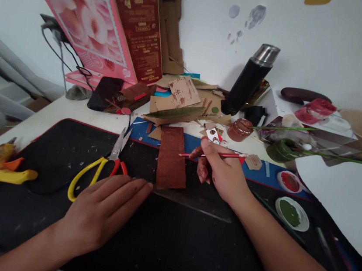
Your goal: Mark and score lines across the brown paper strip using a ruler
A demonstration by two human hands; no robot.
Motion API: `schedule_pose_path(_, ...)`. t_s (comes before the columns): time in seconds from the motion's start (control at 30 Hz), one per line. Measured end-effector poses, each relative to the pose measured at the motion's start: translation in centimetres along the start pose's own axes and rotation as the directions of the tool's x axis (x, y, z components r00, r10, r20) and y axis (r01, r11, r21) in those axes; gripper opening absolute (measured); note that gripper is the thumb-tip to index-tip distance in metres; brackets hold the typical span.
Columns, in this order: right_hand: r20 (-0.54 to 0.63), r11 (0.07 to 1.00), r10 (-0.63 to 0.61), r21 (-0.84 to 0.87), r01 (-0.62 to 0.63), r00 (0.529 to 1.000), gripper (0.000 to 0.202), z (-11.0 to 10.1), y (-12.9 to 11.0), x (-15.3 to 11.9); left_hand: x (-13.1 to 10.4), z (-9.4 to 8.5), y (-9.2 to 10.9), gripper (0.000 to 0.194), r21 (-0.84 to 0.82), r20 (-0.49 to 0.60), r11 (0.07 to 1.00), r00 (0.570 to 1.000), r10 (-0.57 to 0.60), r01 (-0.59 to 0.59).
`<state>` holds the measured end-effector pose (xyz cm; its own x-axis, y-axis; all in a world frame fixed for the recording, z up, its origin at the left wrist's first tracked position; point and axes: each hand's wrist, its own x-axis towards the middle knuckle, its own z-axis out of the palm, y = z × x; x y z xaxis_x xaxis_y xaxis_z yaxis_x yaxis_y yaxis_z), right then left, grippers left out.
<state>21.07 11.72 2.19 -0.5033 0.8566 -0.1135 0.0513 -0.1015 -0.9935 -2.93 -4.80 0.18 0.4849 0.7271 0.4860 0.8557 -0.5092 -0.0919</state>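
Observation:
A reddish-brown rectangular piece [173, 158] lies on the black mat. My right hand [221, 167] pinches a thin red paintbrush [227, 155], its tip at the piece's right edge. Brown paint stains the fingertips. Flat on the mat, my left hand [109, 210] has its fingers stretched out side by side, fingertips just below the piece's lower left corner. A clear strip [195, 204] runs from near those fingertips to the right. Yellow-and-red-handled scissors [99, 167] lie with blades parted beyond my left hand. Beyond my right hand stands an open jar of brown paint [240, 129].
A yellow glue gun [0, 168] lies far left. Behind are a phone [105, 94], cardboard scraps [183, 92], a pink box [89, 19] and a black thermos [248, 82]. At right are a green paint jar [281, 151] and dishes of red [289, 182] and green paint [292, 213].

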Motion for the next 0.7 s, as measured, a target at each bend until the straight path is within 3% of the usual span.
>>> schedule_pose_path(0.13,-0.028,1.0,0.004,0.011,-0.003,1.0,0.048,-0.1,0.1,0.3,2.4,0.0,0.2,0.028,0.1,-0.001,0.995,1.0,0.016,-0.015)
schedule_pose_path(0.27,-0.11,0.997,-0.073,0.005,0.074,0.991,0.048,-0.6,-0.1,0.5,4.2,0.3,0.3,0.026,0.138,0.028,0.99,1.0,0.006,-0.01)
schedule_pose_path(0.43,-0.171,0.977,-0.147,-0.178,0.116,0.974,0.046,-1.0,-0.7,0.2,5.3,0.6,0.9,0.027,0.126,0.091,0.992,0.996,-0.002,-0.01)
schedule_pose_path(0.7,-0.051,0.896,-0.274,-0.377,0.235,0.96,0.044,0.2,-0.4,-1.0,5.5,1.3,1.8,0.038,0.029,0.079,0.999,0.996,-0.046,0.044)
